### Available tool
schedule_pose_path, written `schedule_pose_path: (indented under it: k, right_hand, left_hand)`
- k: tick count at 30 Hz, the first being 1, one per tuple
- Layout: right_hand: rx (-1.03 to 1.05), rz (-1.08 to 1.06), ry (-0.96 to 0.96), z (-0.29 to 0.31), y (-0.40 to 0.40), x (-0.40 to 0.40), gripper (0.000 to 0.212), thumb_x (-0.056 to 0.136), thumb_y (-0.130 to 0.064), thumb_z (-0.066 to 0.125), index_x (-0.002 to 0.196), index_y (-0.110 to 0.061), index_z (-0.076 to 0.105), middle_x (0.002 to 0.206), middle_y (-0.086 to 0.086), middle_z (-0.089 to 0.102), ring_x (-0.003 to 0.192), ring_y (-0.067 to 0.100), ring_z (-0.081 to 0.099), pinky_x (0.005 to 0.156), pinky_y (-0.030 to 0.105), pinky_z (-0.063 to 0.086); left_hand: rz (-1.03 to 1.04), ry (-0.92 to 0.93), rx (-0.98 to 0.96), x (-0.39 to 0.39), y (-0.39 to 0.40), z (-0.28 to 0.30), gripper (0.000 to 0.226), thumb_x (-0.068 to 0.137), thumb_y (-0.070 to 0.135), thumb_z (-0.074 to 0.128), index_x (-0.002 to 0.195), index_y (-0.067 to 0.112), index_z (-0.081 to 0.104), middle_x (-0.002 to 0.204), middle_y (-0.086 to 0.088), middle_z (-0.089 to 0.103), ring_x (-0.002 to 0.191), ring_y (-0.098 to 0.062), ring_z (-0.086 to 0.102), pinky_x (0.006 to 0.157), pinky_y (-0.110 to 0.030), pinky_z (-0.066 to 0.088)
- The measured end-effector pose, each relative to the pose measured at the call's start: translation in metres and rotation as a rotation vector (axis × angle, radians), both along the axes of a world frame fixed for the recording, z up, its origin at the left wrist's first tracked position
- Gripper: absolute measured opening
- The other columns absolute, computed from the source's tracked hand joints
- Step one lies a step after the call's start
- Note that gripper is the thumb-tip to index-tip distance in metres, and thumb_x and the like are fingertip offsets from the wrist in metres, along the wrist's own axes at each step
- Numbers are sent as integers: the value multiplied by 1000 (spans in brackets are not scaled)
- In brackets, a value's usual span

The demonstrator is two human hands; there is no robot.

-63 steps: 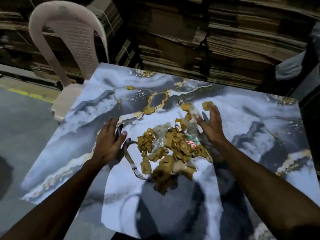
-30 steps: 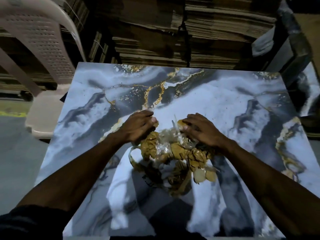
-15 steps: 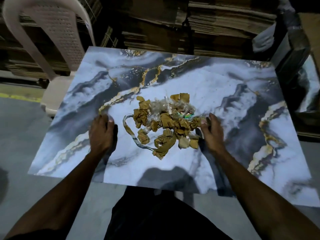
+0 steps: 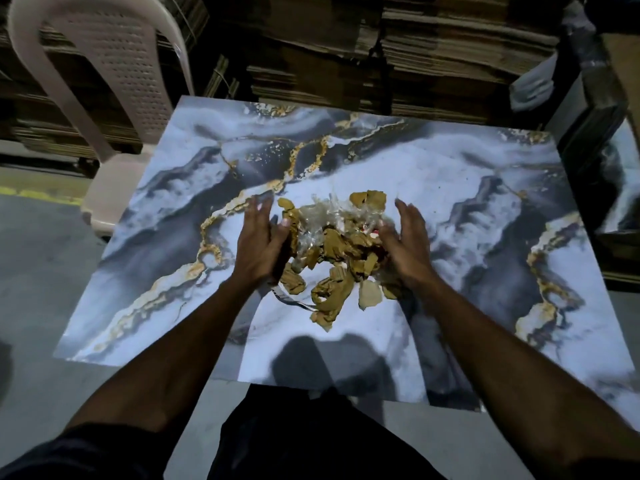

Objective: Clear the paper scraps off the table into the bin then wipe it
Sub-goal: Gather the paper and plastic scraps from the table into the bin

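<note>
A heap of brown paper scraps (image 4: 341,251) mixed with clear crumpled plastic (image 4: 320,216) lies in the middle of the marble-patterned table (image 4: 450,188). My left hand (image 4: 261,240) presses against the heap's left side, fingers straight and pointing away from me. On the heap's right side my right hand (image 4: 407,244) does the same, palm turned inward. A thin printed strip (image 4: 294,301) trails out below the left hand. A few loose scraps (image 4: 369,294) sit at the heap's near edge. No bin is in view.
A beige plastic chair (image 4: 114,81) stands at the table's far left corner. Stacks of flattened cardboard (image 4: 381,53) fill the wall behind the table. Dark boxes (image 4: 595,140) crowd the right side. Grey concrete floor (image 4: 41,258) lies to the left.
Both hands have moved inward from either side of the heap and now press against it, bunching the scraps closer together. The view has shifted slightly.
</note>
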State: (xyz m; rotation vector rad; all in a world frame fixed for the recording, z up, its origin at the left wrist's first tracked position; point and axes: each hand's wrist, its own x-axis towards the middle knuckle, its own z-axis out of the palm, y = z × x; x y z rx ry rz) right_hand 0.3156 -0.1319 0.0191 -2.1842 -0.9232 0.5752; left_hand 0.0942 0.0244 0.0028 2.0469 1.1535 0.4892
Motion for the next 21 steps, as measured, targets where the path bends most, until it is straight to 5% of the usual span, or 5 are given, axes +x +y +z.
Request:
schedule_pose_path:
  k: [4, 9, 11, 14, 21]
  right_hand:
    - [-212, 316, -139, 15, 41, 16, 73, 92, -65, 43, 154, -41, 13, 165, -4, -10, 151, 19, -12, 121, 45, 1]
    - [-436, 593, -326, 11, 60, 31, 76, 87, -77, 35, 151, -36, 27, 165, 1, 12, 152, 25, 4, 121, 52, 11]
    - [-411, 552, -337, 4, 54, 38, 86, 78, -83, 24, 146, -32, 40, 160, 2, 26, 149, 24, 17, 119, 50, 21]
    - [-252, 351, -266, -6, 32, 44, 90, 75, -83, 25, 135, -23, 57, 149, 4, 46, 142, 24, 33, 116, 48, 27]
    - [-22, -55, -86, -22, -20, 13, 77, 82, -65, 35, 140, -16, 51, 147, 10, 47, 139, 27, 36, 115, 54, 25]
  left_hand:
    - [-327, 254, 178, 26, 28, 6, 86, 81, 79, 21, 154, 34, 14, 164, -6, 4, 150, -32, 4, 116, -58, 12]
    - [-544, 380, 223, 34, 46, 3, 83, 79, 71, 36, 150, 28, 31, 154, -4, 37, 145, -29, 27, 117, -52, 20]
    - [-515, 306, 247, 26, 50, 1, 77, 78, 64, 40, 144, 23, 42, 142, -6, 53, 130, -29, 47, 108, -43, 35]
    - [-447, 281, 237, 8, 49, -3, 77, 79, 62, 40, 144, 21, 42, 137, -7, 56, 122, -27, 52, 100, -38, 42]
    - [-90, 211, 142, 1, 2, -4, 75, 80, 52, 50, 145, 17, 39, 138, -11, 53, 123, -29, 48, 102, -39, 38]
